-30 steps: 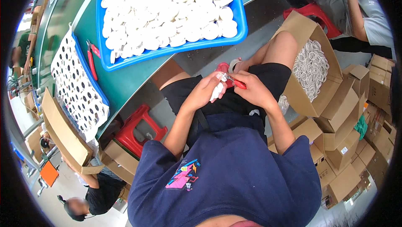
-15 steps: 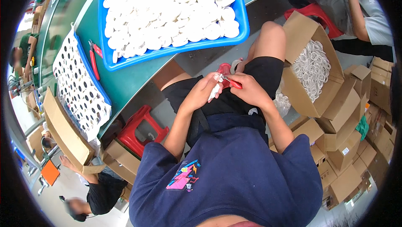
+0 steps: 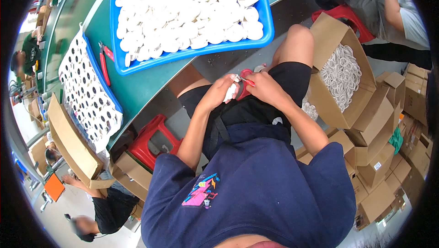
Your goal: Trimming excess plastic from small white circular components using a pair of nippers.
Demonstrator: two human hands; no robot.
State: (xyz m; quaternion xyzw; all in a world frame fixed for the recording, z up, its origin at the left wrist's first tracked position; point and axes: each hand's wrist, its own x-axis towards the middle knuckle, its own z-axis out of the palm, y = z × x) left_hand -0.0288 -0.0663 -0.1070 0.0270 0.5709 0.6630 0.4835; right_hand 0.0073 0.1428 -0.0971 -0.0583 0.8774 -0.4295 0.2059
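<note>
Over my lap, my left hand point(image 3: 218, 94) is closed around small white plastic pieces point(image 3: 230, 93), whose exact shape is partly hidden by the fingers. My right hand point(image 3: 266, 88) grips red-handled nippers point(image 3: 249, 83). Their metal jaws meet the white plastic at my left fingertips; whether the jaws are apart or together is too small to make out. Beyond my hands, a blue tray point(image 3: 192, 52) heaped with round white plastic parts point(image 3: 183, 14) rests on the green table.
Another pair of red-handled pliers point(image 3: 104, 67) lies left of the tray, beside a sheet with rows of black dots point(image 3: 87, 97). At my right stands a cardboard box point(image 3: 327, 90) of white rings point(image 3: 340, 76). Red stools point(image 3: 155, 142), stacked cartons point(image 3: 372, 170) and other people are around.
Both hands have shifted slightly away from my body, the right one also a little to the left. The nippers and white pieces moved with them, still held.
</note>
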